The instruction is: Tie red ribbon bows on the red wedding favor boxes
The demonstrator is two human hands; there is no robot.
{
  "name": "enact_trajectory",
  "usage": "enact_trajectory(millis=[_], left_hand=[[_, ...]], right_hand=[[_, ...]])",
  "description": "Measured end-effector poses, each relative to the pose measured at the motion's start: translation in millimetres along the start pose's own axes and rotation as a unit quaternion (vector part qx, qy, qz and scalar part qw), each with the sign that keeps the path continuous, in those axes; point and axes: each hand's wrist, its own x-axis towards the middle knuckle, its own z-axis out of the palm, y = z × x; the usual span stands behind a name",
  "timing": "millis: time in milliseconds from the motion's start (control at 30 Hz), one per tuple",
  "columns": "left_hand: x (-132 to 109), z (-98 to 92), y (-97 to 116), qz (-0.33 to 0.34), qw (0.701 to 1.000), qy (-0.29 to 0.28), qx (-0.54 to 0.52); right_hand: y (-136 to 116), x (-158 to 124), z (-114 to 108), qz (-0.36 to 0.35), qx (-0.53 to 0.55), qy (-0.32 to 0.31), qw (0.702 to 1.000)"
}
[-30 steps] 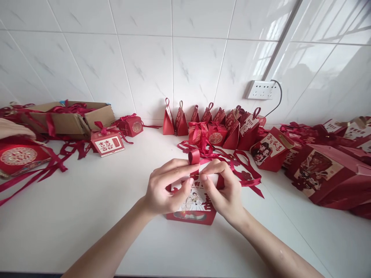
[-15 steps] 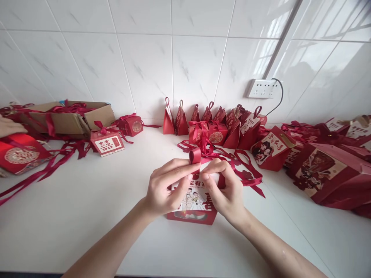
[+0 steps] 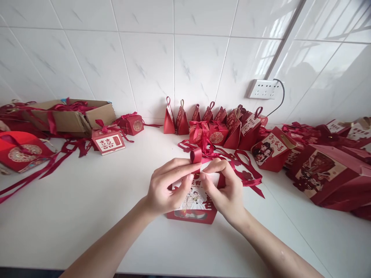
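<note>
A small red gift box (image 3: 193,206) with a cartoon couple printed on its white front stands on the white counter (image 3: 87,208) near the front edge. My left hand (image 3: 166,189) and my right hand (image 3: 224,187) both pinch the box's top, fingers closed on it. A red ribbon loop (image 3: 196,155) sticks up above the box between my index fingers. Loose red ribbon (image 3: 246,173) trails away to the right of my right hand.
Along the tiled wall stand several red pouch-shaped boxes (image 3: 208,123). Larger red bags (image 3: 324,170) lie at the right. At the left are a cardboard carton (image 3: 69,117), a red box with white label (image 3: 108,141), a flat red box (image 3: 20,154) and tangled ribbons. A wall socket (image 3: 263,89) sits above.
My hands have barely moved on the box top. At the far left another person's hand has withdrawn almost out of view and the flat red box there has shifted a little.
</note>
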Motion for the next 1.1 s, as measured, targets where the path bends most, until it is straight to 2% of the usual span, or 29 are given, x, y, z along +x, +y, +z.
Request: enact_trajectory(millis=[233, 1100], left_hand=[[-0.9, -0.2, 0.6, -0.017, 1.000, 0.000, 0.013], [0.2, 5.1, 3.4, -0.008, 0.999, 0.036, -0.031]], right_hand=[[1.4, -0.2, -1.3, -0.002, 0.000, -0.007, 1.000], [1.0, -2.3, -0.6, -0.014, -0.015, 0.003, 1.000]])
